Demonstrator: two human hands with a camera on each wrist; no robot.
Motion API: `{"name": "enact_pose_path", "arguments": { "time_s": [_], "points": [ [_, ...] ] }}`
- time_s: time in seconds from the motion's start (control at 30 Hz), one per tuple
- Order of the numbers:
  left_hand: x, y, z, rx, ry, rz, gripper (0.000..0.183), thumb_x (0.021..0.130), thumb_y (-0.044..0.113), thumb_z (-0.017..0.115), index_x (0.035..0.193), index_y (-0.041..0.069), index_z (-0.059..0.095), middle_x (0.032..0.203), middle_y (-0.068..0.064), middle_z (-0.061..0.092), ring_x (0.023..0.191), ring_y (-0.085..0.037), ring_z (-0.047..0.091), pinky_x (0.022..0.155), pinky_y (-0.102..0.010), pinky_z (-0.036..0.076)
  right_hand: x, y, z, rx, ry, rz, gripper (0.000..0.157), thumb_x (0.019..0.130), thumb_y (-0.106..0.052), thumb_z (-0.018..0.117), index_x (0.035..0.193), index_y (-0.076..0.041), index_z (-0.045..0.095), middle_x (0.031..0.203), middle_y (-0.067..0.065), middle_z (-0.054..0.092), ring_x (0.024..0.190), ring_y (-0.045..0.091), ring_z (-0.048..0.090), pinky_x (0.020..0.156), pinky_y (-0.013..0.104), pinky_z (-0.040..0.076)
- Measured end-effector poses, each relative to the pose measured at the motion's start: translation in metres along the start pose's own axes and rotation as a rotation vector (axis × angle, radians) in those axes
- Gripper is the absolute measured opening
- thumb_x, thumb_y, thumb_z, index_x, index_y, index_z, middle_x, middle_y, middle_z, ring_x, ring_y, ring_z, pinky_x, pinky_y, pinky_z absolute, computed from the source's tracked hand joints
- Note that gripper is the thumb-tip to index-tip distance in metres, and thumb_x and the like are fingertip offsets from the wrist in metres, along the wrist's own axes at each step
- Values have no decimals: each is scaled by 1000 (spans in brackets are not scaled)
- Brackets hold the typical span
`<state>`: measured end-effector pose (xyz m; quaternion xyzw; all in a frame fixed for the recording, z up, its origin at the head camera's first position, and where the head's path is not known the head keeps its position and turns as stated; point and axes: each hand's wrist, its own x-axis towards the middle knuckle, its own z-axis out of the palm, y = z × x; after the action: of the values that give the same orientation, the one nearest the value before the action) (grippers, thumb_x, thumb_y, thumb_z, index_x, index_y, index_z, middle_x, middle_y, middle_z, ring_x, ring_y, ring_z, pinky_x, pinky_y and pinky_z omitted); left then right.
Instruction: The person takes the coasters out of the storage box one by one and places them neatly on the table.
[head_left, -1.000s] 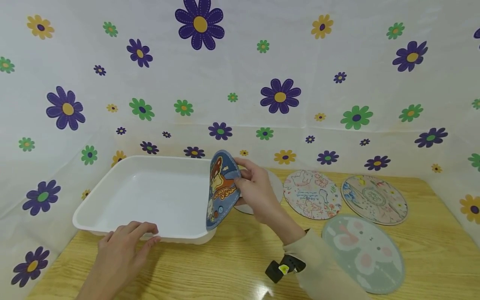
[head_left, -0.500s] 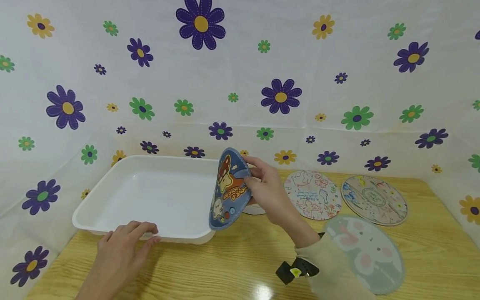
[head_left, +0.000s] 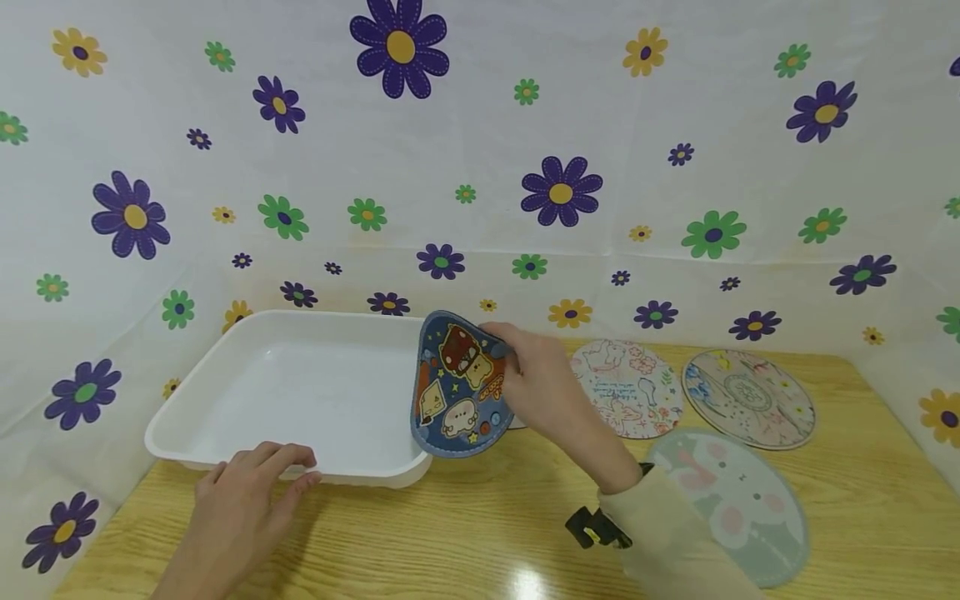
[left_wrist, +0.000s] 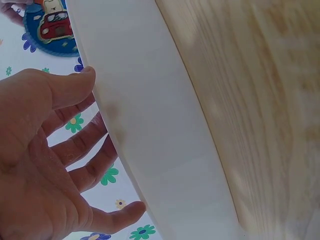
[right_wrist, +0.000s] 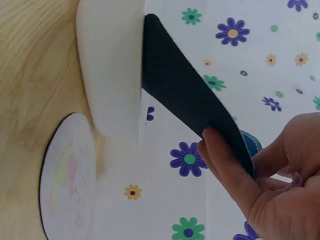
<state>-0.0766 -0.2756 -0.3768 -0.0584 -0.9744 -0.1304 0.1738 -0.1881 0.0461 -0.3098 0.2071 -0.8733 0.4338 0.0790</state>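
In the head view, my right hand (head_left: 551, 396) pinches the right edge of a round blue mouse pad (head_left: 453, 392) with cartoon prints. The pad bends and slants, overlapping the right end of a white plastic tray (head_left: 288, 400). Its dark underside faces the right wrist camera, with fingers on that side and the thumb partly hidden. My left hand (head_left: 251, 504) rests at the tray's front rim, fingers hooked over it and thumb on the near side. The left wrist view shows the tray's outer wall (left_wrist: 150, 125) beside that hand; some fingertips are hidden behind the rim.
More round mouse pads lie on the wooden table (head_left: 465, 533): a pink-and-white line-drawn one (head_left: 626, 387), a floral one (head_left: 750, 400) and a grey-green bunny one (head_left: 750, 512). Another pale pad (right_wrist: 70, 175) is mostly hidden behind my right hand. A flowered white cloth (head_left: 480, 142) hangs behind.
The blue pad first shifted right, then slightly back left and turned, so more of its printed face shows. My right hand has rotated with it. My left hand stays on the rim.
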Motion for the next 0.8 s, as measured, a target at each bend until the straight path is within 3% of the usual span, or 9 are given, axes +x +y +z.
{"name": "enact_pose_path", "arguments": {
  "time_s": [0.07, 0.17, 0.27, 0.4, 0.63, 0.8],
  "points": [
    [0, 0, 0, -3, 0, 1, 17, 87, 21, 82, 99, 23, 70, 105, -1, 74, 99, -38, 68, 79, -78, 44, 0, 4, 1, 27, 6, 35, 48, 98, 7, 43, 138, -11, 63, 122, 14, 73, 73, 19, 64, 57, 27, 45],
    [0, 0, 1, -3, 2, 5, 17, 87, 20, 82, 99, 24, 70, 105, 0, 73, 98, -37, 68, 79, -76, 44, -1, 11, -1, 153, 21, 114, 45, 101, 3, 44, 137, -14, 64, 124, 15, 72, 77, 20, 69, 55, 27, 50],
    [1, 0, 0, -3, -3, 5, 17, 87, 20, 82, 99, 23, 70, 105, -1, 74, 98, -37, 68, 79, -76, 45, -2, 16, -6, 296, 32, 181, 40, 104, 0, 45, 137, -14, 64, 125, 17, 70, 80, 23, 74, 59, 31, 59],
    [2, 0, -1, -5, -17, -1, 17, 87, 19, 81, 100, 23, 71, 106, -2, 74, 100, -38, 68, 80, -78, 43, -2, 23, -15, 435, 22, 249, 39, 104, 1, 47, 137, -12, 64, 124, 21, 68, 77, 21, 75, 62, 34, 62],
    [1, 1, -2, -15, -21, -2, 16, 88, 21, 81, 101, 24, 71, 107, -1, 74, 100, -38, 68, 81, -80, 42, -8, 41, -30, 541, -31, 339, 43, 104, 4, 46, 143, -9, 57, 129, 26, 64, 79, 17, 73, 64, 31, 62],
    [0, 0, -1, -14, 3, 6, 19, 87, 19, 82, 101, 24, 70, 106, 1, 73, 98, -36, 68, 80, -80, 43, -15, 50, -39, 516, -50, 371, 43, 104, 3, 45, 145, -9, 55, 133, 26, 63, 85, 18, 73, 67, 34, 63]
  ]
}}
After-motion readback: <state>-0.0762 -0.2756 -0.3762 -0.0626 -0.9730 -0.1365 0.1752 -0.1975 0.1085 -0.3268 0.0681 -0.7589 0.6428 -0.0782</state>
